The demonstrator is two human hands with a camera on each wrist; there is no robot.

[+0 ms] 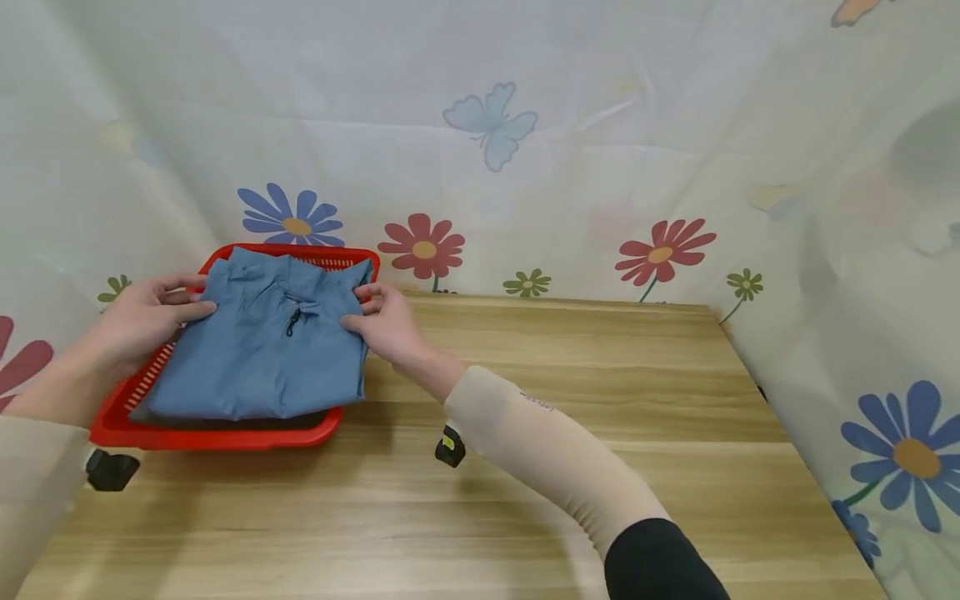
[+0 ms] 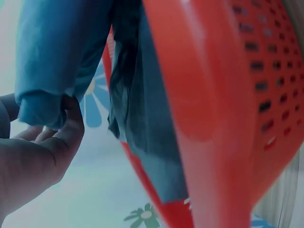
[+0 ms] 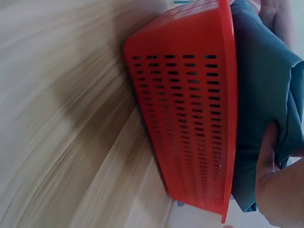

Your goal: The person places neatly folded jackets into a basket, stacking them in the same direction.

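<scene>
A folded blue garment [image 1: 262, 367] with a small black cord or zipper pull near its top lies over the red plastic basket [image 1: 225, 439]. At its upper left edge my left hand [image 1: 153, 317] pinches the fabric, thumb on top and fingers beneath. The right hand [image 1: 390, 325] grips the opposite edge the same way. In the left wrist view the blue fabric [image 2: 57, 52] is raised above the basket's rim, a gap showing below it. Dark grey-blue cloth [image 2: 152, 118] sits inside the basket under it, mostly hidden in the head view.
The basket stands at the left of a wooden table [image 1: 562, 375], close to a floral curtain [image 1: 525, 192] behind. Its slotted side wall [image 3: 185, 104] faces the table's middle. More curtain hangs along the table's right edge.
</scene>
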